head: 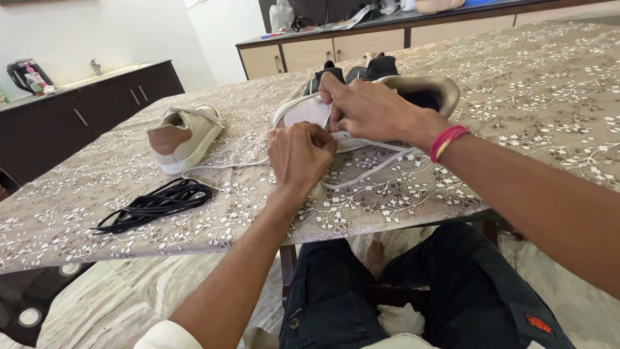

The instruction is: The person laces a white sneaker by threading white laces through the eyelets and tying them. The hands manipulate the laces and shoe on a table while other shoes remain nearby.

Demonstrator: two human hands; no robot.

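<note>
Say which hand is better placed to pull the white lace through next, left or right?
Probably the left hand: it pinches the white lace near the sneaker, free to pull. The right hand grips the sneaker, steadying it.
</note>
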